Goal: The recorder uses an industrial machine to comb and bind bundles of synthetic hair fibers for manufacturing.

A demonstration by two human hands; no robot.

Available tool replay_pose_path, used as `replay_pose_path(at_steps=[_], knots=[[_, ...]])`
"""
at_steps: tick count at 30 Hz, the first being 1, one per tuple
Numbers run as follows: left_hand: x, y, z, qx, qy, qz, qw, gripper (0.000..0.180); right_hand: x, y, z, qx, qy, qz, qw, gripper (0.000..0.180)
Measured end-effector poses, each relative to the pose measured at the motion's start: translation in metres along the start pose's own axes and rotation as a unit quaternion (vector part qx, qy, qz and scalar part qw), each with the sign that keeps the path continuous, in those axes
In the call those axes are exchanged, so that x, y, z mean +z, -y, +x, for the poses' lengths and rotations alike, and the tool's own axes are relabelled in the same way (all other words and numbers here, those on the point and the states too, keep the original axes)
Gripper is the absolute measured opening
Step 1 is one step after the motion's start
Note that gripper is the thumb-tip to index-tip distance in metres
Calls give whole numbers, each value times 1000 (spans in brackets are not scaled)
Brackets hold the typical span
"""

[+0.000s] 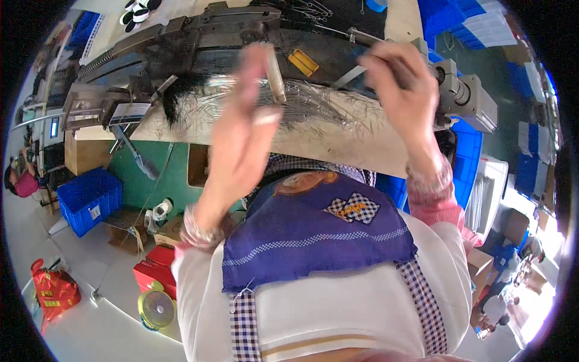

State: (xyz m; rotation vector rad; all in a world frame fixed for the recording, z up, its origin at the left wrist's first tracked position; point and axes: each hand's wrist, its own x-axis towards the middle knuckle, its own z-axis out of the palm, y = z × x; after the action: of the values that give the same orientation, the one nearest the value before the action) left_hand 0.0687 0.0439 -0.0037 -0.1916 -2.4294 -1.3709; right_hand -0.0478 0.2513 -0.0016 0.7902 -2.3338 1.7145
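Over the left-middle of the bench, my left hand (241, 130) is smeared by motion. Its fingers point away from me with the thumb apart, and nothing shows in it. Beside those fingers stands a pale, wrapped-looking bar (275, 75) on the dark machine (223, 33); I cannot tell if they touch. A pile of thin metal wires (313, 104) lies just right of this hand. My right hand (405, 87) hovers at the bench's right end, fingers curled and blurred, by a flat silvery strip (350, 77). Whether it grips anything is unclear.
A small yellow tray (303, 63) rests on the machine bed. Black bristle-like strands (181, 96) lie at the left. A grey cylindrical machine part (461, 93) juts out beyond my right hand. Below left are a blue crate (89, 199) and a green fan (157, 309).
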Motion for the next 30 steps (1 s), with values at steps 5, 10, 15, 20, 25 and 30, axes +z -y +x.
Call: replay_pose_path(at_steps=[5, 10, 15, 20, 25, 30], knots=[[-4, 8, 19, -159, 95, -210, 960, 27, 14, 27, 38, -74, 87, -67, 991, 13], [-11, 66, 5, -172, -23, -180, 968, 21, -30, -25, 70, -188, 121, -265, 938, 18], [52, 19, 25, -338, -25, -409, 847, 15, 2, -45, 78, -256, 196, -299, 898, 18], [3, -24, 60, -294, -33, -672, 679, 16, 7, -37, 71, -242, 190, -379, 873, 19], [-58, 27, 36, -218, -93, -884, 403, 20, 11, -30, 55, -264, 189, -300, 897, 14], [-18, 26, 2, -139, -64, -366, 918, 14, 13, -45, 96, -231, 153, -375, 884, 13]])
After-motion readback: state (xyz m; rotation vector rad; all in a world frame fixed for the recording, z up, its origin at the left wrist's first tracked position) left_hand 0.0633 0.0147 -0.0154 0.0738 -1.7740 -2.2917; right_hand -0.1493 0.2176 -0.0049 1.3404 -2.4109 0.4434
